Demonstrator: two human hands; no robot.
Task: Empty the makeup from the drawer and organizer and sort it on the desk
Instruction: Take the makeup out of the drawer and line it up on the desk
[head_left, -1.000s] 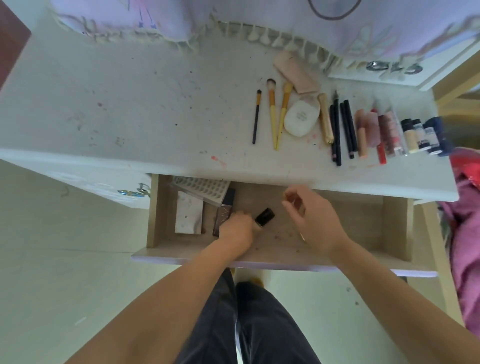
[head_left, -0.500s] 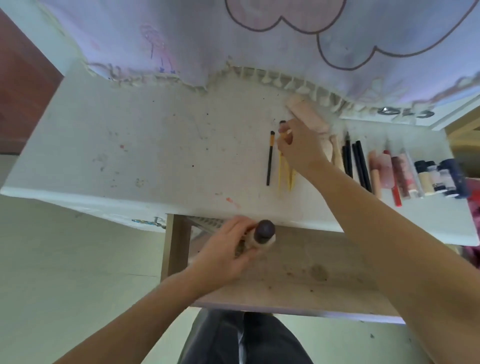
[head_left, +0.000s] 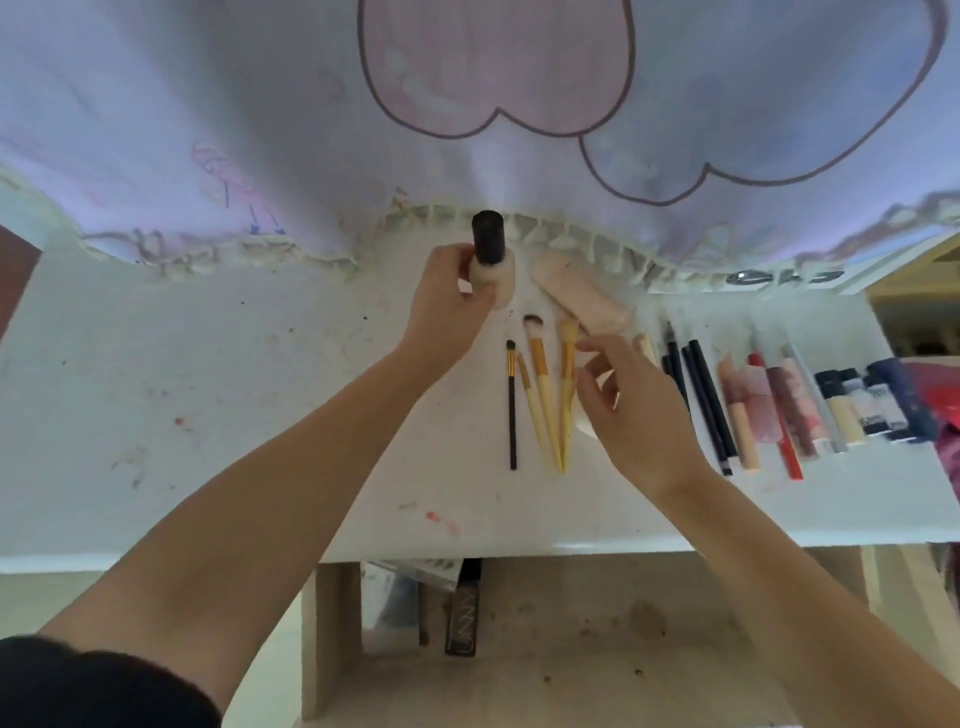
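Makeup bottle (head_left: 492, 270), pale with a black cap, stands upright at upper centre of the frame, gripped by the left hand (head_left: 451, 301) over the desk (head_left: 208, 389). Right hand (head_left: 636, 410) hovers beside the brushes (head_left: 543, 395), fingers (head_left: 597, 345) loosely spread, holding nothing. Below, the drawer (head_left: 571, 649) is open.

Black-capped foundation bottle (head_left: 492, 262) — upright, beside makeup brushes (head_left: 540, 389)
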